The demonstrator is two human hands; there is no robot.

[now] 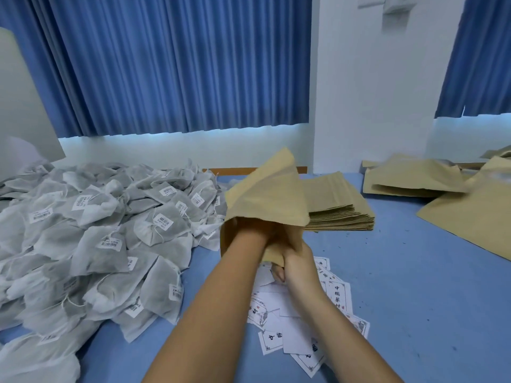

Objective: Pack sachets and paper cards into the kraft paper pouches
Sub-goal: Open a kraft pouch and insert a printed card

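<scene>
Pleated blue curtains hang at the back (166,64) and far right (481,51), with a white wall (373,92) between them. Daylight glows beneath the hems (a pale strip). The counter (414,272) is blue, with a wooden back edge (235,170).

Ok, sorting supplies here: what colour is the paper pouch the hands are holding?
Plain tan brown, unprinted; the kraft paper pouch shows best in the head view.

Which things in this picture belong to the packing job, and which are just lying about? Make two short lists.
Job in hand:
kraft pouch, its mouth in the right hand's grip
sachets, heaped at left
paper cards, scattered
stack of flat pouches

Just lying about:
blue curtains
larger kraft sheets at far right, use unclear
</scene>
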